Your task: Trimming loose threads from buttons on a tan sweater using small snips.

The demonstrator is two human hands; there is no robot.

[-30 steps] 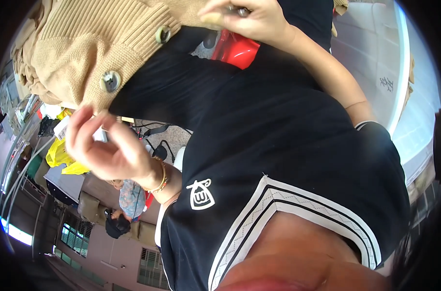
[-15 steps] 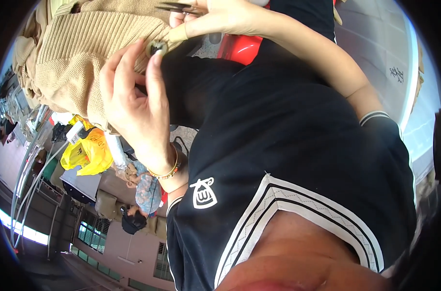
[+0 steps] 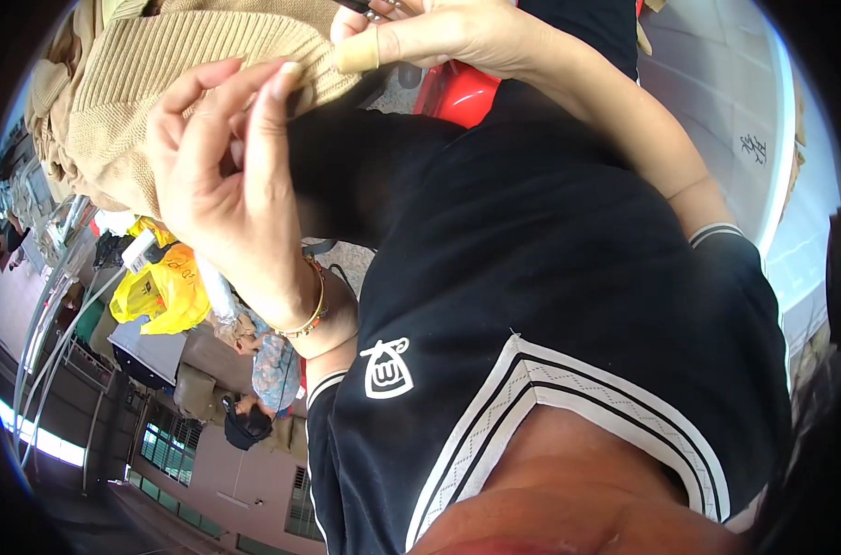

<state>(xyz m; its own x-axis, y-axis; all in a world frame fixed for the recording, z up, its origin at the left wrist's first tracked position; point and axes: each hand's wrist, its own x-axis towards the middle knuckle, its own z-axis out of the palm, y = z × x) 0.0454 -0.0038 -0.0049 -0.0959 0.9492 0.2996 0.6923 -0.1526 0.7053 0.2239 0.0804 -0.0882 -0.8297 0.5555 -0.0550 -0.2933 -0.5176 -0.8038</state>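
A tan knitted garment (image 3: 180,55) with a ribbed band lies across the upper left, over my lap. My left hand (image 3: 222,157) is in front of its edge. Its thumb and index fingertip are pinched together; anything between them is too small to make out. Farther right, my right hand (image 3: 453,37) has a pale yellow finger cover (image 3: 358,53) on its thumb, close to the garment's edge. The fingers are curled round dark thread snips (image 3: 358,6), partly cut off by the top of the view.
A red glossy object (image 3: 457,97) stands beyond my dark-clothed lap. At right is a large pale, smooth surface (image 3: 707,92). Yellow plastic bags (image 3: 166,291) and metal rails (image 3: 46,324) are on the left, where another person (image 3: 272,379) sits farther off.
My left hand has moved left and slightly up, away from the round button it was holding at the garment's edge. My right hand has shifted right, and the snips' blades have turned.
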